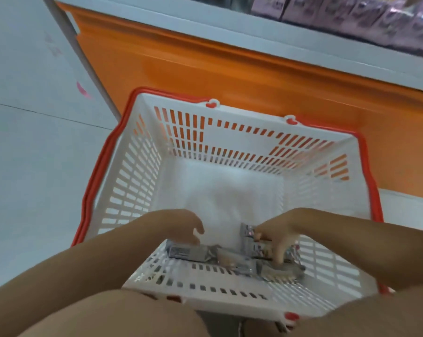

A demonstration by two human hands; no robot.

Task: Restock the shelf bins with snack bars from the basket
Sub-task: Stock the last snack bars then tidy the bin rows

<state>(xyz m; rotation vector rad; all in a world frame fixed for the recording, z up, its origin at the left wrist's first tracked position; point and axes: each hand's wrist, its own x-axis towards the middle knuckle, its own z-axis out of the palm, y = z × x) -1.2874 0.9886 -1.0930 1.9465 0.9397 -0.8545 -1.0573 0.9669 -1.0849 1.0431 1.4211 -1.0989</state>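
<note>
Both hands down in the basket, gathering the last snack bars.

Nearest, the snack bars [230,257] lie heaped against the near wall of the white basket [242,132]. The right hand [276,235] has its fingers closed on a few wrappers; the left hand [183,226] hovers just above them, fingers curled and loose, holding nothing. Beyond stands the orange shelf base [230,69], purple packs [351,13] above. Slick wrappers pinched together could slip free on the lift.

One basket [137,181]; two hands [181,227]; several bars [188,254].
</note>
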